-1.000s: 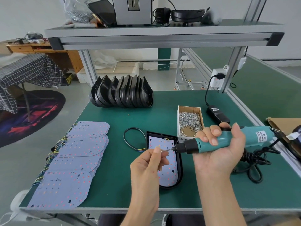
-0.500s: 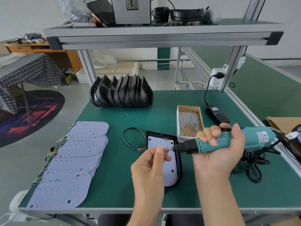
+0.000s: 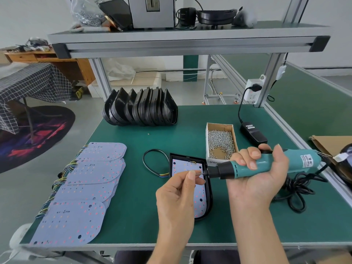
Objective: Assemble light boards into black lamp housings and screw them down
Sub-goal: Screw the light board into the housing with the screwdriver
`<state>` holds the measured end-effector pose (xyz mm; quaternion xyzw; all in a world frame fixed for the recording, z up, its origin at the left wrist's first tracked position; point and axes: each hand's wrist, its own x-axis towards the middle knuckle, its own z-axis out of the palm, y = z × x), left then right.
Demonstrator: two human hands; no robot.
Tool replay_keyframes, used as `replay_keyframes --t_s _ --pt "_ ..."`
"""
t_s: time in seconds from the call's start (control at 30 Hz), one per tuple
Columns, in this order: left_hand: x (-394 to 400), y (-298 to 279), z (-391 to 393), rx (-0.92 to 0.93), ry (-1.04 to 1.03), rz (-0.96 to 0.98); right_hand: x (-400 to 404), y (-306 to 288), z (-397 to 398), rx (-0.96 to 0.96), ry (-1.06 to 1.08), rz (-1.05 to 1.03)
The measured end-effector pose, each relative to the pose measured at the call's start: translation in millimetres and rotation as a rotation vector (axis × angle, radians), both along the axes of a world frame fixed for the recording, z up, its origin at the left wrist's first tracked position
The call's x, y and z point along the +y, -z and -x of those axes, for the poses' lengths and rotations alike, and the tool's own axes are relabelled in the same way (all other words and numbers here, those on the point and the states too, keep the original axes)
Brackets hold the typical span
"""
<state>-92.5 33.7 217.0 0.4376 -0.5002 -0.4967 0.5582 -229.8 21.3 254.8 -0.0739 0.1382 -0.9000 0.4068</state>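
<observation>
Right hand (image 3: 261, 174) wrapped around the teal electric screwdriver (image 3: 266, 165), fingers curled over the body, tool held level above the tabletop (image 3: 144, 216) with the bit toward the left. Left hand (image 3: 179, 189) raised to that bit, thumb and forefinger pinched together at the tip – probably around a small screw, though too small to tell for sure. Held this way most likely to seat a screw on the bit before going down to the board. Directly below, one black lamp housing (image 3: 208, 195) lying flat with a light board (image 3: 198, 202) already inside, partly hidden by the left hand; black cable (image 3: 152, 164) looping out from its upper left with coloured wire ends. No screw heads to be made out on this board, so the screwing down judged as not finished. Open cardboard box of screws (image 3: 221, 143) just beside the housing at upper right, close for the picking hand. At the left, a fanned row of loose light boards (image 3: 89, 187) with yellow and blue wires along the edge; at the back, empty black housings (image 3: 141, 109) standing in a stack. Power adapter (image 3: 253, 133) behind the box, and the coiled tool cord (image 3: 297, 191) on the tabletop at the right – this cord possibly dragging on the tool when lowered, and the left hand itself covering part of the board.
</observation>
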Motion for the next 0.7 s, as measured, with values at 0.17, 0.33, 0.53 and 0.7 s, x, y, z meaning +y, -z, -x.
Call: replay_keyframes --t_s 0.17,0.33,0.53,0.7 --pt "-7 -1 -6 -0.169 0.056 -0.002 -7 4 7 0.025 0.023 -0.009" --pt "-28 2 -29 -0.483 -0.271 0.052 -24 15 27 0.115 0.124 -0.114" --pt "-59 12 -33 -0.993 0.018 -0.21 -47 32 30 0.235 0.205 -0.312" --pt "-72 21 -25 -0.987 0.132 -0.301 -58 42 26 0.309 0.214 -0.344"
